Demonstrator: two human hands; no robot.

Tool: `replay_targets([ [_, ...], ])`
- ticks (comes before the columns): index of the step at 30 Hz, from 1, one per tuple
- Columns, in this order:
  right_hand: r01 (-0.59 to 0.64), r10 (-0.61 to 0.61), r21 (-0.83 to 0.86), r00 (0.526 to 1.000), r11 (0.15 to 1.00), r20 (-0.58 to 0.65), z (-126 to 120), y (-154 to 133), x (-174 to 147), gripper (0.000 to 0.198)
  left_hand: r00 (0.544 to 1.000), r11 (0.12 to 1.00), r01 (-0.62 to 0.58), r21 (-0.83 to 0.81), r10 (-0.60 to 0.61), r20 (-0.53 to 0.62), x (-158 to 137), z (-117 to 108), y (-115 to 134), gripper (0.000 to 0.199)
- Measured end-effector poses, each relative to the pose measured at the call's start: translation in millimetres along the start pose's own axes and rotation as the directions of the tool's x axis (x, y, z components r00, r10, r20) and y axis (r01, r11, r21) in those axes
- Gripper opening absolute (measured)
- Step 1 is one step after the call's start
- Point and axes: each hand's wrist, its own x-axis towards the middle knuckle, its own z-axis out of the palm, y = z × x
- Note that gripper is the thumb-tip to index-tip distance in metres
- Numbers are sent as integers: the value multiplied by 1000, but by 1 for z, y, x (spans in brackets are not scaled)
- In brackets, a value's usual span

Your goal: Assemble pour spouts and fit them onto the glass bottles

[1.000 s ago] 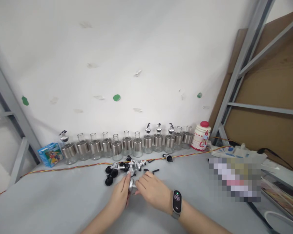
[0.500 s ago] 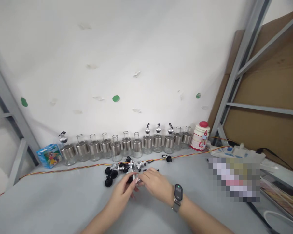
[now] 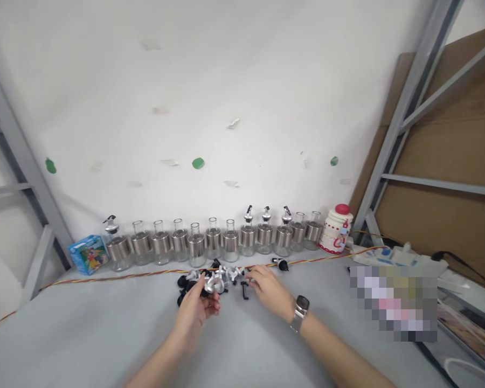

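My left hand (image 3: 194, 310) is closed on a silver-and-black bottle pourer (image 3: 214, 284), its thumb on top and its other fingers curled below. Right behind it lies a pile of similar pourers (image 3: 228, 274), partly hidden by the hand. At the pile's right side is my right hand (image 3: 270, 290), wearing a watch, its fingers bent and slightly apart, with nothing visible between them. A small black lever piece (image 3: 245, 291) is close by its thumb; whether they touch I cannot tell. Farther right, a loose pourer (image 3: 281, 264) lies on the table.
Glass bottles with metal sleeves (image 3: 196, 245) stand in a row along the wall, some with pourers fitted. A blue picture box (image 3: 89, 255) is at the left end, a red-topped white jar (image 3: 334, 229) at the right. A twisted cord (image 3: 141, 275) runs before them. A power strip (image 3: 408, 257) sits right.
My hands have moved apart: the left keeps a pourer, while the right has moved away from it to the pile's right side. A black lever piece shows beside the right thumb.
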Motion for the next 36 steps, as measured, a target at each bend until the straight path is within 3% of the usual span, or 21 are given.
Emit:
replay_targets([
  [5, -83, 83, -77, 997, 994, -6, 11, -3, 1, 12, 992, 993, 94, -75, -88, 90, -1, -1, 0, 32],
  [13, -90, 90, -63, 996, 994, 0, 18, -1, 5, 15, 980, 981, 165, -99, -152, 126, -1, -4, -1, 28],
  [18, -126, 126, 40, 992, 991, -5, 16, -2, 5, 14, 979, 979, 173, -110, -158, 131, 0, -5, -2, 31],
  [23, -218, 230, 250, 973, 944, -20, 13, 5, 5, 12, 983, 981, 165, -98, -155, 101, -1, -3, -2, 32],
  [28, -317, 346, 528, 937, 788, 47, 14, 9, 8, 12, 992, 993, 120, -19, -120, 34, 4, -2, -6, 31],
  [32, -307, 321, 699, 940, 646, 116, 6, -8, 9, 16, 999, 997, 50, 53, -50, -9, 12, -1, -14, 32],
  [34, -294, 291, 808, 943, 511, 159, -1, -23, 7, 20, 998, 996, 58, 71, -58, -7, 13, 0, -18, 34],
  [36, -283, 259, 915, 943, 289, 209, -6, -38, 4, 19, 996, 992, 86, 91, -86, -4, 13, 0, -22, 37],
])
